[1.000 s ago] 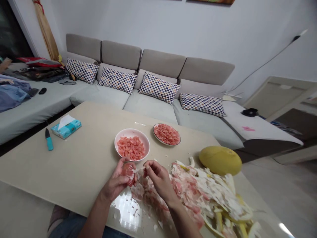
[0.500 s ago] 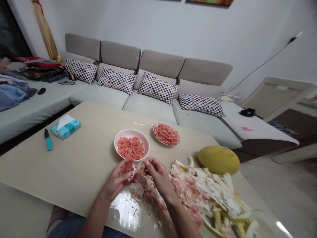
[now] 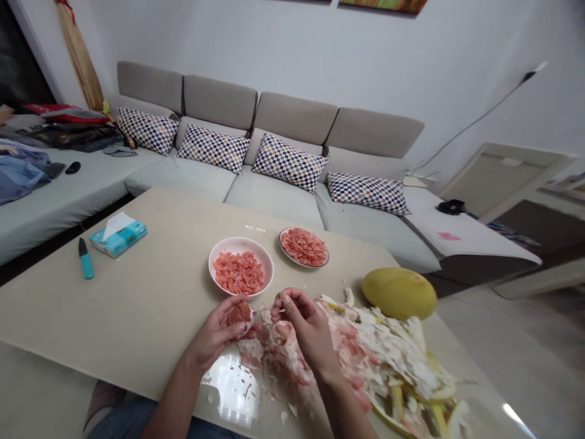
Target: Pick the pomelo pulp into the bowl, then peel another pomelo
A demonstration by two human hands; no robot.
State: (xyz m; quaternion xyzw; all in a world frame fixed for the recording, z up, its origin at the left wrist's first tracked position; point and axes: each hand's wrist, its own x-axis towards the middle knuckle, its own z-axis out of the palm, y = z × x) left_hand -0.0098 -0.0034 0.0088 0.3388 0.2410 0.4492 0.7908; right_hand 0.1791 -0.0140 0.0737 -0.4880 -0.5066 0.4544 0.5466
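Observation:
My left hand [image 3: 217, 334] is closed round a pink pomelo segment [image 3: 239, 314], just in front of a white bowl [image 3: 214, 258] of pink flesh pieces. My right hand [image 3: 306, 326] is pinched on a thin strip of white membrane [image 3: 280, 311], a little to the right of the segment. Both hands hover over the near edge of a heap of peel and membrane scraps [image 3: 379, 353] on the beige table [image 3: 137, 305].
A second plate [image 3: 304, 247] of pink flesh stands behind the bowl. A whole yellow pomelo [image 3: 399, 293] lies at the right. A teal knife [image 3: 85, 260] and a tissue pack [image 3: 117, 236] lie far left. A grey sofa [image 3: 274, 195] runs behind the table.
My right hand has drawn the membrane strip away from the segment, to the right. My left hand has turned the segment a little. The view has shifted slightly.

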